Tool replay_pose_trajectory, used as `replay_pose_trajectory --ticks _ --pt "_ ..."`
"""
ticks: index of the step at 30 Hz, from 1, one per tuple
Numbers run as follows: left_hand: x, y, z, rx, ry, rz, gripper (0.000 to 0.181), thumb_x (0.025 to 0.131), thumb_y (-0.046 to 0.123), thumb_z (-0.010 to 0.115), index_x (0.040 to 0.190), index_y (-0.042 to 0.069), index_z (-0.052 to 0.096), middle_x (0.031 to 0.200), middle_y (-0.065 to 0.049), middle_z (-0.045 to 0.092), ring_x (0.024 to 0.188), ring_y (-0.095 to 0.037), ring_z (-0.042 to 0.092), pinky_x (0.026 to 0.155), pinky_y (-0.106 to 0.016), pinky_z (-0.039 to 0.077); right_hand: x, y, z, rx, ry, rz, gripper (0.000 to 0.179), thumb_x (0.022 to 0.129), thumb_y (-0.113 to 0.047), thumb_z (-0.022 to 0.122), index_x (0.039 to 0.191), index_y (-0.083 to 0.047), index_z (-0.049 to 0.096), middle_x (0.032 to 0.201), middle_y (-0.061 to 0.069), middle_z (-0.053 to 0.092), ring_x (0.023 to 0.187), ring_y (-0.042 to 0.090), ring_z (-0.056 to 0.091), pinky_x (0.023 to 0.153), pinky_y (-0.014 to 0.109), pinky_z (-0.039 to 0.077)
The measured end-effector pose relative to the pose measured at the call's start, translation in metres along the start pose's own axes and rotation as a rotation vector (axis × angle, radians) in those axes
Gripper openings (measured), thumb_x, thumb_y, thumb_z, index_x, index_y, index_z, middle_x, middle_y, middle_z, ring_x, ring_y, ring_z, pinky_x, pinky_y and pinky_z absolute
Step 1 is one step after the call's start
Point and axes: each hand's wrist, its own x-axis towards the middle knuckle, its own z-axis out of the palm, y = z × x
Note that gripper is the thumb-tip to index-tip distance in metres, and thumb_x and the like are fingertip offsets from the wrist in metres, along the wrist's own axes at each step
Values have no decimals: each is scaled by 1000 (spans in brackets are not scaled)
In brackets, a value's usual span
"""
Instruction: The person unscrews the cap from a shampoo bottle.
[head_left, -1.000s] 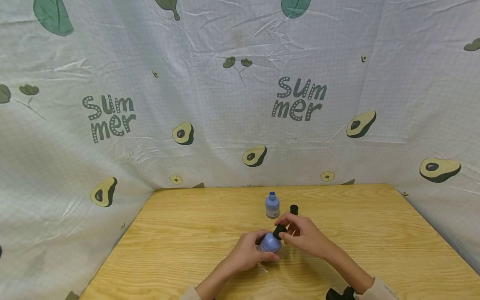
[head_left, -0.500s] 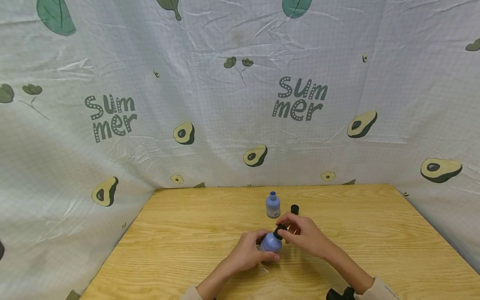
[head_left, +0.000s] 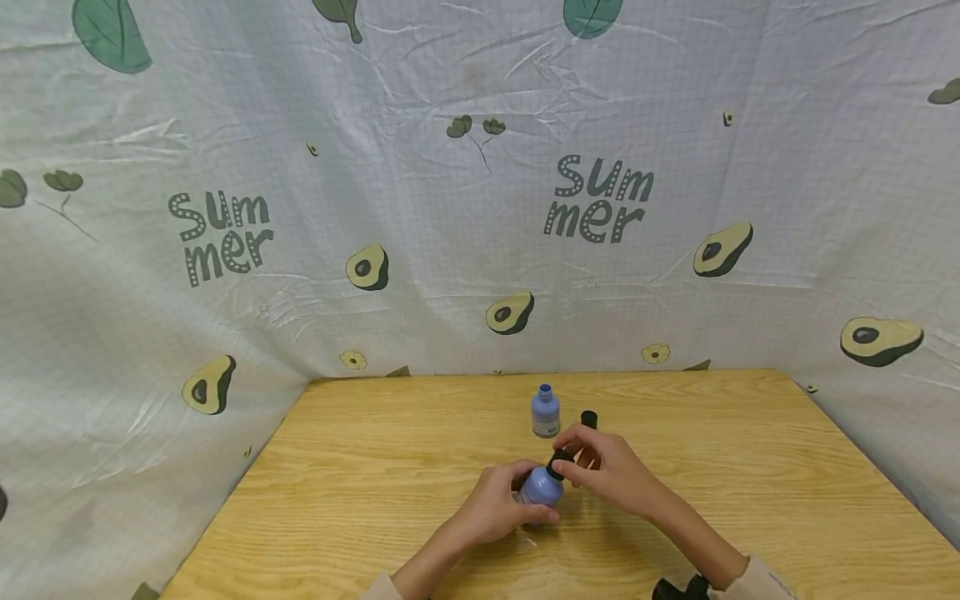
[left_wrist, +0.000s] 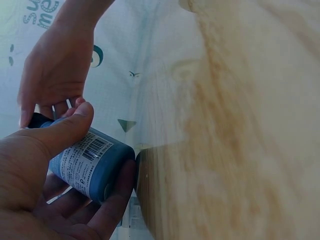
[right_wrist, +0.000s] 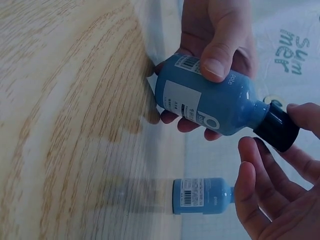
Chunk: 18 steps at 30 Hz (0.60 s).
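My left hand (head_left: 489, 503) grips a small blue bottle (head_left: 542, 487) by its body, tilted with the neck toward the upper right. On its neck sits a black cap (head_left: 557, 465), which my right hand (head_left: 613, 477) pinches between thumb and fingers. The right wrist view shows the white label (right_wrist: 184, 97) on the held bottle and the cap (right_wrist: 276, 128) on the neck, the other fingers held off to the side. In the left wrist view the bottle's base (left_wrist: 112, 172) is toward the camera, with thumb and fingers wrapped round the sides.
A second blue bottle (head_left: 545, 415), uncapped, stands upright behind the hands on the wooden table (head_left: 375, 467). Another black cap (head_left: 588, 419) stands to its right. A dark object (head_left: 681, 588) lies by the right sleeve. A printed curtain (head_left: 435, 208) hangs behind the table.
The right thumb has shifted slightly left across the cap. Bottle, left hand and the things behind stay in place.
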Motion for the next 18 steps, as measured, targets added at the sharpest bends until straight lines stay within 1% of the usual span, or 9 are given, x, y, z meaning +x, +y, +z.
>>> replay_pose_trajectory --ticks 3,5,10,12,15,18 --pt "0 1 0 0 0 -1 47 84 26 88 126 15 70 112 2 76 98 -4 69 82 -24 55 -1 -1 -1 6 -8 -1 21 101 -23 68 119 -12 67 97 7 69 70 23 66 58 27 52" --pt "-1 1 0 -1 1 0 47 84 26 88 126 15 71 112 2 76 98 -4 69 82 -24 55 -1 -2 -1 8 -16 -6 21 101 -22 69 119 -12 67 97 7 69 70 23 66 58 27 52" --pt "0 0 1 -4 4 5 45 83 26 89 124 17 72 110 4 76 96 -3 68 81 -24 55 -1 -3 -1 7 -29 -22 22 100 -21 69 121 -12 67 108 11 70 72 11 64 59 27 52" --pt "0 -1 1 -2 6 6 45 83 27 89 124 17 72 110 4 76 96 -2 68 81 -24 54 -1 -3 -1 6 -28 -25 22 100 -20 69 121 -12 67 112 12 70 72 8 63 60 27 52" --pt "0 -1 1 -3 6 1 46 83 27 89 125 17 71 110 4 76 96 -2 68 81 -24 54 -1 -3 -1 -13 -9 -19 22 100 -22 70 120 -13 67 111 11 70 72 7 62 61 27 53" --pt "0 0 0 -7 4 -4 47 83 27 89 126 17 71 111 4 76 97 -3 68 81 -24 55 -1 -3 0 -31 12 1 22 99 -24 71 117 -13 68 106 8 70 72 7 61 62 26 53"
